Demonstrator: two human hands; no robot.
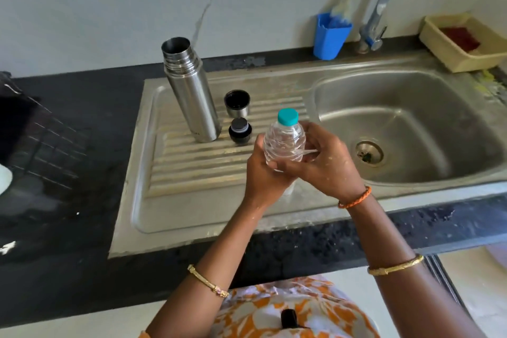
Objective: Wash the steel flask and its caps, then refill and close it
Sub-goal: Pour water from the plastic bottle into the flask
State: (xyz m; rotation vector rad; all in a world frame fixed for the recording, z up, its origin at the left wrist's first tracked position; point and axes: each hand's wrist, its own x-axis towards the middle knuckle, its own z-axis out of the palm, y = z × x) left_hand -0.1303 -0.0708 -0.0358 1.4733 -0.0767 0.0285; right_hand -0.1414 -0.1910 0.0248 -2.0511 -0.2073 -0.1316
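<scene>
Right now both my hands are wrapped around a clear plastic bottle (284,143) with a teal cap (287,116), held upright above the ribbed draining board (192,173). My left hand (263,173) grips the lower part from below and behind, fingers curled around its base. My right hand (326,156) clasps the bottle from the right side, fingers bent around its body and the thumb lying across the front; the cap is on and neither hand touches it.

Well apart from my hands, the steel flask (192,93) stands open-mouthed on the draining board, leaning away in this wide view. Just to its right sit its two caps: the steel cup cap (237,104) with its opening up, and nearer me the black stopper (240,131). Neither touches the flask as far as I can tell.

The sink basin (406,107) lies to my right, with the tap (389,0) behind it, a blue holder (330,37) beside the tap, and a yellow tray (450,49) in the corner.
</scene>
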